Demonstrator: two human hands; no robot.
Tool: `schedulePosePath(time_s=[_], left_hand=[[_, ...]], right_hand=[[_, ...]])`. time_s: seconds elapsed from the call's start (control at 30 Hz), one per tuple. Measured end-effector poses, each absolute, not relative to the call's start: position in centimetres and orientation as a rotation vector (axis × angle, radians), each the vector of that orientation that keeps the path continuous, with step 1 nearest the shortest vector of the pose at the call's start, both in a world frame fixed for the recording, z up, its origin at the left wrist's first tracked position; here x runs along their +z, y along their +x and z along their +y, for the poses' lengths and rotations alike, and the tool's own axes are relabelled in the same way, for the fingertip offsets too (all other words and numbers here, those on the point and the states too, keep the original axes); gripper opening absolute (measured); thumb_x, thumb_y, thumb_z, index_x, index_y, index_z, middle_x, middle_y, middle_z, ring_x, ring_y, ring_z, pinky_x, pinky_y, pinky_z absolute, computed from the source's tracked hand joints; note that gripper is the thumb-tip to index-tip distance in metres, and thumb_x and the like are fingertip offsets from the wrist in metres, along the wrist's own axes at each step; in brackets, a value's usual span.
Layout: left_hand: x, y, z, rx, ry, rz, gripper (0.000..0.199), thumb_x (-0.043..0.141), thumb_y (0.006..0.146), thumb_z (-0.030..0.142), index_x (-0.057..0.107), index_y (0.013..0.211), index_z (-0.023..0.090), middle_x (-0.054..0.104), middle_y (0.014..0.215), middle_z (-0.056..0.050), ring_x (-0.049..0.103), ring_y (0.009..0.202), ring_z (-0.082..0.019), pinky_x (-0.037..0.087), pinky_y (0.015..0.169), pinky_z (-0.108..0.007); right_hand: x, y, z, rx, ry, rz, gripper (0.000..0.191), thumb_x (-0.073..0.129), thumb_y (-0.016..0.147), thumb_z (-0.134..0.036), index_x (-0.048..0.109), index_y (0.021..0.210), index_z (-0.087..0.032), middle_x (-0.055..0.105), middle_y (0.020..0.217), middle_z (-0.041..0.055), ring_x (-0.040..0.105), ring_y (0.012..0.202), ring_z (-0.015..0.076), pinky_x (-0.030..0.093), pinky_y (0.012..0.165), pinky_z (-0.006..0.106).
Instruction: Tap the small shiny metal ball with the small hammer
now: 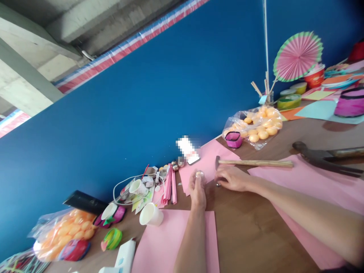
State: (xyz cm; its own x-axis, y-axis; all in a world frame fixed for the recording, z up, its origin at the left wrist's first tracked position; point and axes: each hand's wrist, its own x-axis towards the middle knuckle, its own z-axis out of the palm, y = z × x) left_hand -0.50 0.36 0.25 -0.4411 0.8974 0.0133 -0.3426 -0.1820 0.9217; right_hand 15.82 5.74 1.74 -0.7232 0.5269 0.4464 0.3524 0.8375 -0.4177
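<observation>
My left hand (198, 193) is closed, its fingertips around a small, shiny, round thing (200, 174) that looks clear with a pale middle; its kind is too small to tell. Just right of it, my right hand (233, 179) bends down to the brown table, its fingers pinched at a small silver ball (218, 185). A hammer with a light wooden handle (256, 163) lies right behind that hand, its head on a pink paper sheet (227, 151). Beyond my left hand is a lit phone (194, 158), partly blurred out, with silver balls (174, 165) left of it.
White paper cups (151, 215), pink paper strips (170, 184) and a white cable crowd the left. Bags of orange balls (263, 123) stand on both sides. A larger claw hammer (315, 157) lies at right. A blue wall (142, 113) bounds the table's far side.
</observation>
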Motion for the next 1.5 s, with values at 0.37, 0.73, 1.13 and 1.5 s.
schedulePosePath(time_s=[0.37,0.73,1.13,1.5], left_hand=[[0.3,-0.5,0.5,1.769,0.708,1.168,0.045,0.065,0.067,0.034,0.055,0.109,0.021,0.06,0.096,-0.005,0.058,0.081,-0.012,0.044,0.074,-0.027],[2.0,-0.2,-0.6,1.652,0.811,1.236,0.046,0.065,0.068,0.032,0.055,0.112,0.022,0.058,0.097,-0.004,0.056,0.083,-0.011,0.043,0.081,-0.029],[0.4,-0.4,0.1,1.68,0.911,1.292,0.044,0.067,0.067,0.032,0.054,0.107,0.021,0.058,0.104,-0.006,0.057,0.088,-0.014,0.044,0.076,-0.028],[1.4,-0.1,-0.3,1.617,0.949,1.217,0.043,0.066,0.068,0.03,0.056,0.108,0.019,0.059,0.109,-0.009,0.054,0.101,-0.019,0.041,0.087,-0.033]], right_hand=[[1.2,15.9,6.3,0.514,-0.638,-2.543,0.01,0.051,0.071,-0.016,0.06,0.072,-0.019,0.059,0.079,0.0048,0.053,0.077,0.0169,0.039,0.069,0.026],[1.4,15.6,5.9,0.614,-0.74,-2.368,0.011,0.048,0.07,-0.013,0.057,0.075,-0.019,0.062,0.074,0.0028,0.055,0.069,0.0153,0.037,0.062,0.024],[2.3,15.1,5.4,0.78,-0.745,-2.142,0.007,0.047,0.073,-0.017,0.055,0.071,-0.017,0.06,0.07,0.003,0.052,0.063,0.0138,0.039,0.06,0.025],[1.6,14.5,5.5,1.16,-0.723,-1.88,0.013,0.049,0.076,-0.027,0.052,0.085,-0.018,0.056,0.076,0.0009,0.051,0.068,0.0126,0.042,0.063,0.025]])
